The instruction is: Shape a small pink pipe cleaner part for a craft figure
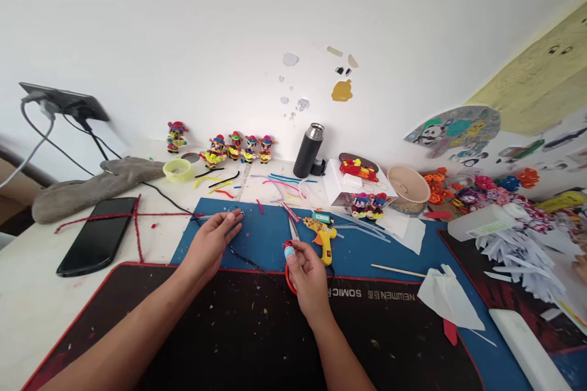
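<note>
My right hand (308, 275) is closed around a small fuzzy piece, red at its top and light blue (289, 252) below, held upright between thumb and fingers. Scissors (293, 230) lie just behind that hand, blades pointing away, a red handle partly hidden by it. To the left, my left hand (211, 239) is over the blue mat (266, 238), fingers loosely bent and apart. A tiny pale speck shows near its fingertips; I cannot tell whether they touch it. A yellow glue gun (326, 243) lies right of the scissors.
Several fuzzy figurines (235, 148) stand along the wall near a black flask (309, 151). Pipe cleaner pieces (224, 182) are scattered behind the mat. A phone (98, 237) lies left under red twisted strips. Tissue (449, 296), a bottle (486, 222) and paper strips (527, 256) crowd the right.
</note>
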A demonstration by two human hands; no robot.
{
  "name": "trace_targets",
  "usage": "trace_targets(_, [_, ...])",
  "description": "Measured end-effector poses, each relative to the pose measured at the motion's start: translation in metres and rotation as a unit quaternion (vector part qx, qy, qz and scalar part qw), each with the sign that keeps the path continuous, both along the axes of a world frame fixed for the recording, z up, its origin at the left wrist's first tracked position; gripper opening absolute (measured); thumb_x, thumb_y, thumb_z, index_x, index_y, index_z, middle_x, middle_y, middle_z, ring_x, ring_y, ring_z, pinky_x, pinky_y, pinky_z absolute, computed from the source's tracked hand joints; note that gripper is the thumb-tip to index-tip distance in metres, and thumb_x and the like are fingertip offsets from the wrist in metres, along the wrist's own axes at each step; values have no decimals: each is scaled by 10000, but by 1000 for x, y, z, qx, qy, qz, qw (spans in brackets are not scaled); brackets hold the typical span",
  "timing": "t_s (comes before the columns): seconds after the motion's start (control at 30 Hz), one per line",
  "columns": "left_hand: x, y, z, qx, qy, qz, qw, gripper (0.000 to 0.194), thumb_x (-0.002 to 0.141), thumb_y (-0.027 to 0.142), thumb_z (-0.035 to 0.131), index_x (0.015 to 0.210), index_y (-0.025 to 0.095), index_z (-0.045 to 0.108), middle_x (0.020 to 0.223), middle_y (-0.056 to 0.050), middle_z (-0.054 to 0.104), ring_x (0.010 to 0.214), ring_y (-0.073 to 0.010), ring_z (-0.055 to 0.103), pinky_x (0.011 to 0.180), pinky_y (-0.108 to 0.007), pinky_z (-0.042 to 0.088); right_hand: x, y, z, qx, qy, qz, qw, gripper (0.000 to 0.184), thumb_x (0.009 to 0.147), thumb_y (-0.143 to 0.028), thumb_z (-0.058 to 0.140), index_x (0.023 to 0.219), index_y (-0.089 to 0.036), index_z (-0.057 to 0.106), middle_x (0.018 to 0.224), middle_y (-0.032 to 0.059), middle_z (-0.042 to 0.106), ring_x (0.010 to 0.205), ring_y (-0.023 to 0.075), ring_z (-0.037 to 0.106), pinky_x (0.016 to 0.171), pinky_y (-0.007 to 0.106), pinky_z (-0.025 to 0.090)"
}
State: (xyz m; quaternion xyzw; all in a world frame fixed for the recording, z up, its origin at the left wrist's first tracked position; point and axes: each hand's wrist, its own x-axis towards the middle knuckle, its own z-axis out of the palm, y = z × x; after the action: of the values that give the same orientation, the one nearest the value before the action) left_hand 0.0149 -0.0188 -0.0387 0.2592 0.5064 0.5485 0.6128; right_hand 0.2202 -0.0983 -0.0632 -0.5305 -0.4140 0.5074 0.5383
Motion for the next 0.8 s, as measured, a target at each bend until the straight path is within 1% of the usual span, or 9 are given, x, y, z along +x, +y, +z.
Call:
trace_targets(0.07, [8, -5, 3, 4, -16, -22, 1000, 187, 908, 341, 790, 858, 175, 718, 1373, -173, 717, 1390, -328, 601, 1211, -504, 456, -1, 0, 0, 7, -6, 1, 1000, 532, 882, -636, 732, 1133, -170, 674, 663, -62, 371, 575, 108, 300, 504, 244, 235])
trace_targets(0.13, [23, -10, 5, -20, -56, -49, 997, 147, 911, 251, 789, 815, 161, 725, 1324, -189, 743, 1370, -327, 620, 1222, -492, 442, -2, 0, -1, 10, -5, -3, 1000, 527, 882, -632, 733, 1130, -171, 674, 670, -56, 380, 589, 114, 309, 516, 248, 241])
trace_targets(0.27, [48, 1, 3, -59, -94, -24, 994, 128, 935, 123, 733, 808, 145, 733, 1280, -207, 758, 1321, -324, 664, 1210, -502, 455, -1, 0, -4, 0, 0, -8, 1000, 540, 878, -635, 732, 1152, -174, 672, 673, -58, 377, 575, 111, 276, 500, 246, 217])
trace_targets(0.33, [47, 12, 2, -58, -94, 14, 994, 160, 964, 116, 691, 810, 152, 716, 1264, -195, 760, 1344, -309, 650, 1211, -483, 455, 0, 0, -4, 3, -2, -9, 1000, 539, 877, -634, 733, 1146, -171, 672, 674, -56, 380, 583, 114, 288, 508, 244, 226])
trace_targets(0.43, [33, 23, 4, -45, -89, 83, 991, 231, 1003, 124, 631, 780, 178, 656, 1235, -145, 768, 1401, -267, 604, 1212, -429, 457, -1, -1, 0, 11, -7, -5, 1000, 534, 880, -632, 728, 1132, -165, 673, 678, -52, 388, 600, 119, 320, 530, 245, 258])
trace_targets(0.53, [20, 13, 7, -36, -90, 94, 991, 233, 994, 148, 660, 762, 174, 652, 1247, -149, 770, 1355, -278, 643, 1199, -465, 476, -2, -1, 4, 16, -25, 2, 1000, 506, 886, -608, 732, 1125, -165, 682, 673, -58, 378, 591, 116, 316, 541, 250, 284])
trace_targets(0.6, [21, -3, 8, -30, -96, 59, 993, 188, 976, 160, 692, 788, 158, 691, 1294, -173, 758, 1312, -303, 673, 1192, -500, 481, -3, -1, 5, 20, -37, 4, 999, 485, 889, -590, 736, 1121, -166, 690, 669, -62, 371, 586, 115, 313, 549, 254, 301])
trace_targets(0.7, [35, -27, 5, -43, -93, -69, 992, 122, 953, 210, 739, 844, 155, 741, 1338, -186, 741, 1346, -313, 646, 1203, -483, 471, -3, -1, 4, 21, -40, 2, 999, 480, 884, -586, 742, 1116, -169, 694, 662, -63, 379, 581, 117, 322, 550, 254, 314])
trace_targets(0.8, [47, -36, -1, -78, -132, -163, 975, 130, 914, 229, 779, 813, 160, 737, 1279, -198, 766, 1318, -338, 665, 1181, -486, 497, -3, 0, 2, 20, -30, -3, 999, 494, 878, -601, 740, 1121, -173, 699, 666, -56, 404, 586, 122, 345, 551, 253, 329])
